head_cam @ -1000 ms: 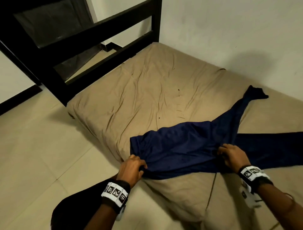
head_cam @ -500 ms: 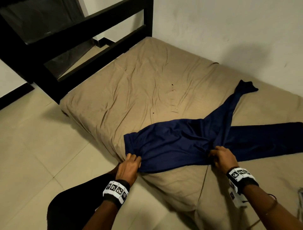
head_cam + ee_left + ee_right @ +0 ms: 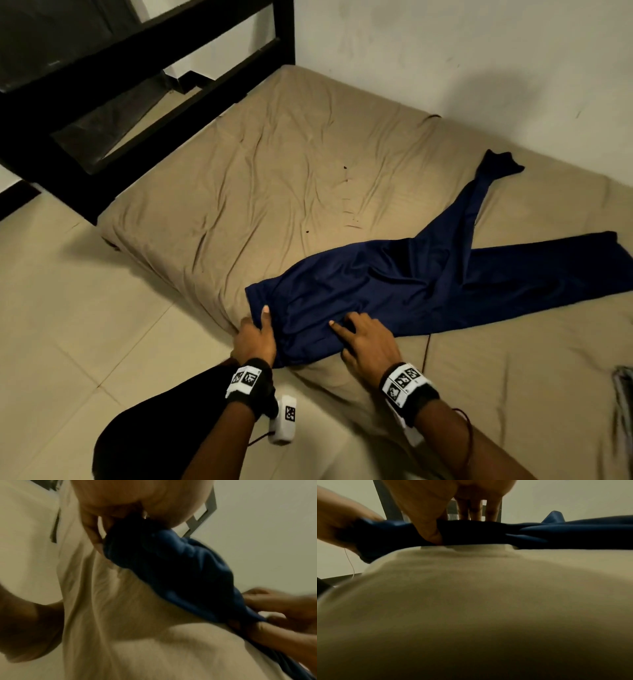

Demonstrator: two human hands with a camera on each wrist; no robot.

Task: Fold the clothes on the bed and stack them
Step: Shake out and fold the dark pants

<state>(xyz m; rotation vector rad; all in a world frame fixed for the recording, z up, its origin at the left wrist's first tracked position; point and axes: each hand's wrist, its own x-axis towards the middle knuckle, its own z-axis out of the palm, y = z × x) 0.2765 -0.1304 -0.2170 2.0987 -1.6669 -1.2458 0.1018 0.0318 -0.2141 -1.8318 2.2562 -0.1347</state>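
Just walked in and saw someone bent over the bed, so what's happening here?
A person is laying out dark blue trousers on the tan-sheeted bed to fold them. The left hand grips the waistband corner at the mattress edge, thumb on top. The right hand rests on the cloth beside it, fingers spread. The legs lie splayed apart, so no fold is made yet.

On the bed (image 3: 274, 178), the left hand (image 3: 255, 339) pinches the navy trousers' (image 3: 411, 291) waist corner while the right hand (image 3: 364, 342) presses flat beside it.
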